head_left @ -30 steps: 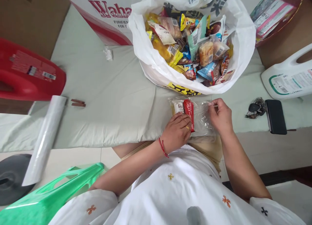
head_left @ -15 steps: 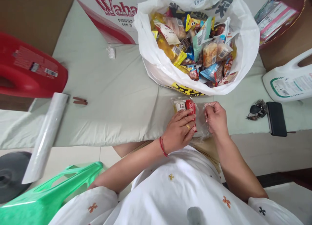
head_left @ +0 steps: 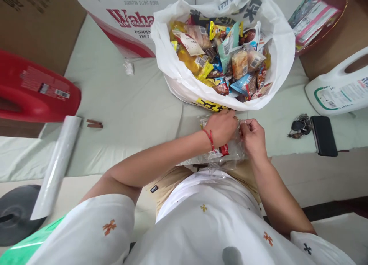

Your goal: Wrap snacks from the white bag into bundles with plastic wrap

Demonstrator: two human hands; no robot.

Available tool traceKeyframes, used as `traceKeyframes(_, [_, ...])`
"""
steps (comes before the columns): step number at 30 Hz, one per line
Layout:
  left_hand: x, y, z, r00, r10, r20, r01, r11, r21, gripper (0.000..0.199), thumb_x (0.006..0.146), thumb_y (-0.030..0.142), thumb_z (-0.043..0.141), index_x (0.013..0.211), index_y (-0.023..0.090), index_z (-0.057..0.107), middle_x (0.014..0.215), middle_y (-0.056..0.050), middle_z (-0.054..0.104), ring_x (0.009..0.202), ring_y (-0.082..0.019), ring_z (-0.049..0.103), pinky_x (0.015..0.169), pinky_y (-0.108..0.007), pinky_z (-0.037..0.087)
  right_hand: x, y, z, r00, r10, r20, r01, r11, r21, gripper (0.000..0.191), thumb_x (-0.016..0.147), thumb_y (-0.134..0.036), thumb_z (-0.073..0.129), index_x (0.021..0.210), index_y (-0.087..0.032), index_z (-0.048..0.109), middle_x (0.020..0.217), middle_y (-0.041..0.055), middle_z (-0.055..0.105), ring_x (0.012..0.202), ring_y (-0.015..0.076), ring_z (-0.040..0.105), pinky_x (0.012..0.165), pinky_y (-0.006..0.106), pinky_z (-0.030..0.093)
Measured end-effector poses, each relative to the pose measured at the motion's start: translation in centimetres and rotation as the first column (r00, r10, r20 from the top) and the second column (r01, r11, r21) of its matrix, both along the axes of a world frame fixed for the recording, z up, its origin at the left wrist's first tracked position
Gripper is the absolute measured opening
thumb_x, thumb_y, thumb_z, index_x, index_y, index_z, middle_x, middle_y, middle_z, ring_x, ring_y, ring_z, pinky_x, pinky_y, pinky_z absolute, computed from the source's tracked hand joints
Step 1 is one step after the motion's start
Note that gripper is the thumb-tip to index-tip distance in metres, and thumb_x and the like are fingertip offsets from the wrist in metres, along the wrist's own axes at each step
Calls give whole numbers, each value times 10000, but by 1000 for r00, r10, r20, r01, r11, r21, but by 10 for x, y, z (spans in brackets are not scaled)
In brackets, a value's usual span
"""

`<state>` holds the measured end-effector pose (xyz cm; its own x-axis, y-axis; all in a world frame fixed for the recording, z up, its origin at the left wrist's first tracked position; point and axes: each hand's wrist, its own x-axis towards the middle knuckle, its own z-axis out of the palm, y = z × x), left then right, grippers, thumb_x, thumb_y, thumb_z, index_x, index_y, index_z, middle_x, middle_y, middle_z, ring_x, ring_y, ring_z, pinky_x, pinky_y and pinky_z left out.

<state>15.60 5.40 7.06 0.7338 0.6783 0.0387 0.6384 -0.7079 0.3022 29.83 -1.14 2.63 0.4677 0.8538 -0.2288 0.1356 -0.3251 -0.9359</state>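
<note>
A clear plastic bag (head_left: 236, 149) lies at the table's front edge with red and white snack packets (head_left: 224, 149) inside. My right hand (head_left: 253, 138) pinches the bag's right edge between thumb and fingers. My left hand (head_left: 222, 128), with a red string on the wrist, reaches over the packets, its fingers curled down close to the bag's upper right part; the fingertips are mostly hidden, so what they grip cannot be made out. Just behind both hands stands a white plastic bag (head_left: 172, 79), open at the top and full of mixed wrapped snacks (head_left: 240, 64).
On the left are a red jug (head_left: 37, 89), a plastic roll (head_left: 57, 165) and small brown sticks (head_left: 94, 123). A printed carton (head_left: 129, 23) stands behind. To the right: keys (head_left: 299, 126), a black phone (head_left: 324, 136), a white jug (head_left: 339, 89) and a dark red dish (head_left: 342, 18).
My left hand has moved up and right off the packets, toward my right hand. My right hand keeps its pinch on the clear bag. The whole view has shifted slightly.
</note>
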Motion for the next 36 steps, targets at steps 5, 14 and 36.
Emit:
traceKeyframes(5, [6,23,6,995,88,-40,-88,996,-7,236,894,14,621,806,151,792,807,-120,729,783,-277,711,700,-375,500,7,-3,-2,1000,15,-16,-15,1000,24,359,839,-580,696,871,-267,522,610,-70,480,505,125,389,474,276,303])
traceKeyframes(14, [-23,59,22,995,102,2,-102,994,40,206,957,63,603,864,165,757,910,-89,733,908,-271,713,824,-387,515,19,-41,2,955,274,116,-259,957,-131,467,742,-548,804,1056,-219,695,754,-28,642,655,163,561,641,303,439])
traceKeyframes(36, [-55,74,5,994,-99,-43,104,987,120,307,1005,122,425,1024,153,730,1025,-121,728,920,-251,680,789,-373,517,-54,-79,32,325,475,818,-633,751,-185,438,1138,-314,406,1477,-151,631,1088,87,821,875,190,754,700,285,509])
